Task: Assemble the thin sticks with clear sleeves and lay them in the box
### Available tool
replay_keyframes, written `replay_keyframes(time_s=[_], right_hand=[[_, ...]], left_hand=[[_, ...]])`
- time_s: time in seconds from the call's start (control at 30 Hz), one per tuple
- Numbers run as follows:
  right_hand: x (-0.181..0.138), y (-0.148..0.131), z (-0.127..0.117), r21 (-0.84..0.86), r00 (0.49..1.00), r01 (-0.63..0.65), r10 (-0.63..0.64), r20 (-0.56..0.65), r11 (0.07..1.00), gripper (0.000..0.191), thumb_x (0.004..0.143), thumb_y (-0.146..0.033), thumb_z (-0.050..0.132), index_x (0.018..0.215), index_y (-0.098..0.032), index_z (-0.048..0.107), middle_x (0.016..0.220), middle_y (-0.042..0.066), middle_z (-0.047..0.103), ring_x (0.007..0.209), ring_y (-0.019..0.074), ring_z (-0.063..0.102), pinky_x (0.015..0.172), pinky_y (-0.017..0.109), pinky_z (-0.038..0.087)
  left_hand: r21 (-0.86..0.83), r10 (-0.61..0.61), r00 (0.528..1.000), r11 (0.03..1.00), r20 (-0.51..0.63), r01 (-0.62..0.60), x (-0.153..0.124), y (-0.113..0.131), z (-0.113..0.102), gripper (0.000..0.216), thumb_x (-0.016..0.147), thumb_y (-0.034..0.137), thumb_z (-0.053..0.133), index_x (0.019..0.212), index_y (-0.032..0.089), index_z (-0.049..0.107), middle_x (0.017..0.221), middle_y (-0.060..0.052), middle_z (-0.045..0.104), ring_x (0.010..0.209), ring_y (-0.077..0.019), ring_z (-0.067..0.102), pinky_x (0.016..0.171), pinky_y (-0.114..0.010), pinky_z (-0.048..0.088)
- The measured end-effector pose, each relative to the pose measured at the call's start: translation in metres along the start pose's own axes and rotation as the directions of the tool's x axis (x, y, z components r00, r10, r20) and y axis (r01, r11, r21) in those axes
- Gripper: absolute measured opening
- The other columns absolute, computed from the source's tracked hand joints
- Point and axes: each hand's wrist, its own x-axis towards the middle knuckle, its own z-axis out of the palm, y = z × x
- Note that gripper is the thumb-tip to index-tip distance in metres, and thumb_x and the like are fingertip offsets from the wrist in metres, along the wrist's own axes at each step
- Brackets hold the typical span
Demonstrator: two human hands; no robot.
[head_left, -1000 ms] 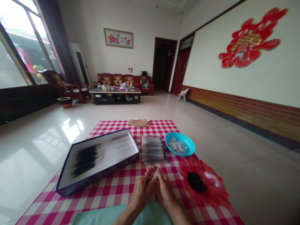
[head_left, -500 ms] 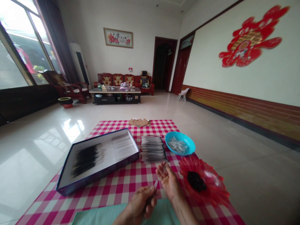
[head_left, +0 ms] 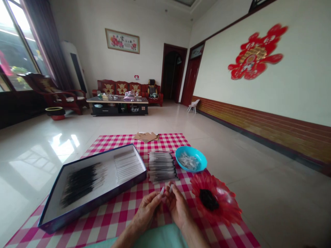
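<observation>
My left hand (head_left: pixel 150 206) is closed round a slim pen whose clear tip (head_left: pixel 162 190) sticks out past the thumb. Just to its right, my right hand (head_left: pixel 178 205) pinches a small translucent plastic piece, like a pen cap (head_left: pixel 171 188), near that tip. Whether the two pieces touch I cannot tell. Beyond the hands lies a row of translucent pens (head_left: pixel 160 165) with dark ends. A blue bowl (head_left: pixel 204 165) of small translucent caps (head_left: pixel 188 160) stands beyond my right hand. Closer on the right is a red flower-shaped dish (head_left: pixel 227 203) with small black pieces (head_left: pixel 209 199) in its centre.
At the left a shallow box (head_left: pixel 103 203) holds black-ended sticks (head_left: pixel 80 182) and white translucent tubes (head_left: pixel 129 164). Torn cardboard (head_left: pixel 147 136) lies at the far edge of the checked tablecloth (head_left: pixel 111 220). A green cloth (head_left: pixel 160 237) is at the near edge. A low table (head_left: pixel 117 109) stands farther off.
My hands have come together, bringing the cap close to the pen tip. The whole view has shifted, so the things on the table appear farther left.
</observation>
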Motion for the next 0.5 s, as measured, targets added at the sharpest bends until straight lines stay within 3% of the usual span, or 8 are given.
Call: replay_keyframes(time_s=[0.13,0.37,0.43,0.5], right_hand=[[0.001,0.003,0.001,-0.062,0.999,0.039,-0.038,0.018,0.997,0.026,0.073,-0.033,0.073,0.094,-0.02,0.067,0.082,0.0,0.071,0.071,0.0115,0.066,0.062,0.021,0.052],[0.001,0.003,0.011,-0.161,0.998,0.052,-0.059,-0.033,0.986,0.025,0.067,-0.03,0.076,0.088,-0.018,0.068,0.082,0.003,0.071,0.075,0.0157,0.067,0.063,0.024,0.053],[0.003,-0.012,0.023,-0.287,0.992,0.11,-0.125,-0.034,0.951,0.028,0.066,-0.031,0.076,0.09,-0.018,0.068,0.08,0.002,0.071,0.069,0.0142,0.066,0.058,0.023,0.051],[0.013,-0.036,0.034,-0.498,0.974,0.184,-0.226,-0.025,0.848,0.035,0.066,-0.034,0.076,0.096,-0.018,0.067,0.079,0.002,0.071,0.062,0.013,0.064,0.05,0.021,0.048]], left_hand=[[-0.079,-0.018,1.0,0.997,-0.016,0.017,0.003,-0.004,-0.004,0.04,0.075,0.052,0.063,0.087,0.014,0.061,0.053,0.004,0.052,0.039,-0.0034,0.038,0.038,-0.016,0.024],[-0.17,-0.032,0.999,0.985,-0.007,0.031,0.006,-0.002,-0.006,0.039,0.072,0.051,0.066,0.078,0.013,0.059,0.053,0.004,0.051,0.038,-0.0028,0.036,0.037,-0.016,0.022],[-0.177,-0.044,0.999,0.983,-0.018,0.04,0.006,-0.002,-0.007,0.039,0.072,0.051,0.066,0.08,0.013,0.059,0.053,0.004,0.051,0.037,-0.0029,0.037,0.036,-0.016,0.021],[-0.177,-0.063,0.998,0.983,-0.031,0.056,0.007,-0.001,-0.007,0.04,0.071,0.051,0.067,0.08,0.014,0.059,0.053,0.005,0.051,0.038,-0.0031,0.037,0.036,-0.016,0.021]])
